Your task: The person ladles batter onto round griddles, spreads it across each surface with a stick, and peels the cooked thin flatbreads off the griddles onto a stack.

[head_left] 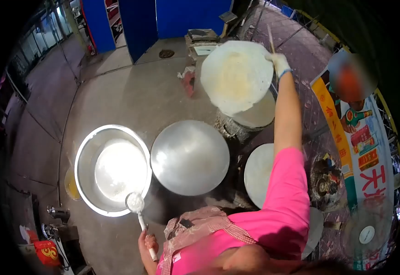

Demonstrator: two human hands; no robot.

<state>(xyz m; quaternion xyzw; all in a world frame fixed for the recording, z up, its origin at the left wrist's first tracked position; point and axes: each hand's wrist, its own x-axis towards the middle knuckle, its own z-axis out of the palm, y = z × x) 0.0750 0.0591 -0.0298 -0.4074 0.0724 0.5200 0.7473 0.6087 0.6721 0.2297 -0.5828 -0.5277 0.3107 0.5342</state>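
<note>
Grey concrete floor (113, 91) here, left hand (148, 240) clenched round a white-handled metal ladle (141, 221), long axis pointing to the nearby shiny round metal pot (86, 158); farther off, white-gloved right hand (279, 64) grips a thin tan stick (270, 37) by a pale round sheet (236, 75)

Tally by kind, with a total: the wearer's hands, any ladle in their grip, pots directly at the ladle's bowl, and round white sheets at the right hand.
Hands: 2, left hand and right hand
Ladle: 1
Pot: 1
Sheet: 1
Total: 5
</note>
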